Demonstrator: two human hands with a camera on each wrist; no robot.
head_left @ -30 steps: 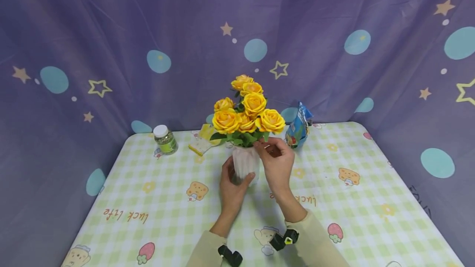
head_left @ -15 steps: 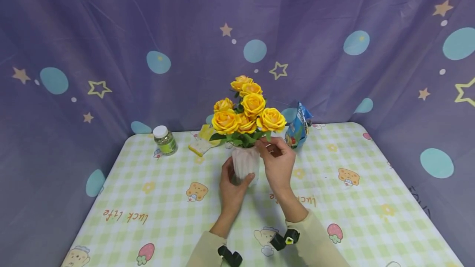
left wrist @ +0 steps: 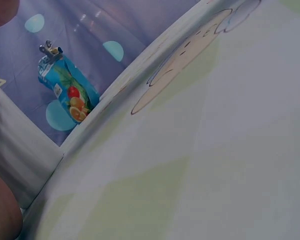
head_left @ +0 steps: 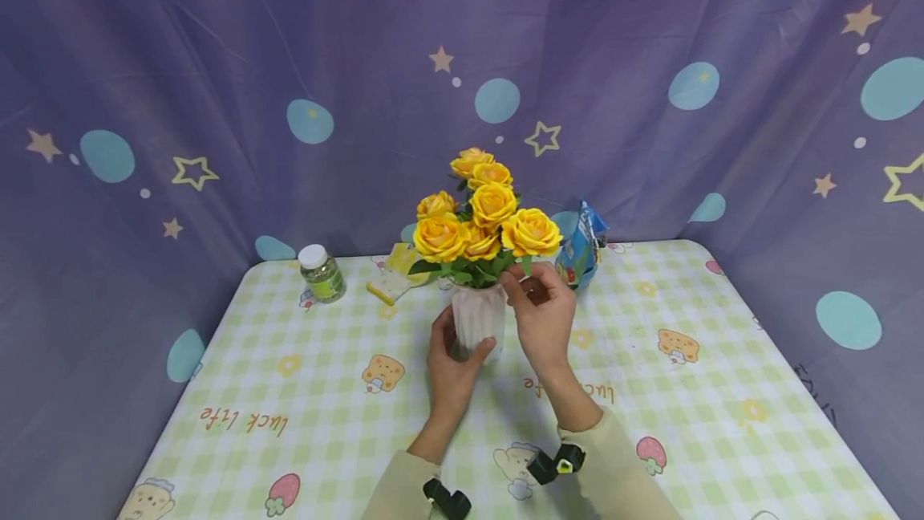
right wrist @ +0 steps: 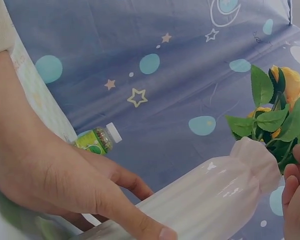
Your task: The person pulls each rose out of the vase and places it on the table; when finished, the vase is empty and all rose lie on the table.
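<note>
A white fluted vase (head_left: 478, 318) stands on the table, holding several yellow roses (head_left: 494, 205) with green leaves. Around its lower body curls my left hand (head_left: 451, 371), thumb across the front; the right wrist view shows this grip on the vase (right wrist: 205, 197) from the side. My right hand (head_left: 543, 315) is at the right of the rim, thumb and forefinger pinching the stem of the rightmost rose (head_left: 532, 232) just under its bloom. The pinched bit is hidden behind the fingers. At the edge of the right wrist view, curled fingers (right wrist: 292, 185) sit beside the leaves (right wrist: 272, 119).
Behind and left are a white-capped jar (head_left: 322, 273) and a yellow-and-white glove (head_left: 399, 273). A blue bag (head_left: 577, 251) stands behind my right hand, with a metal clip (left wrist: 51, 51) on top. A purple curtain (head_left: 375, 38) backs the checked tablecloth (head_left: 325, 392).
My right hand has shifted slightly to the right, and the rightmost rose has moved right with it. My left hand and the vase have stayed in place.
</note>
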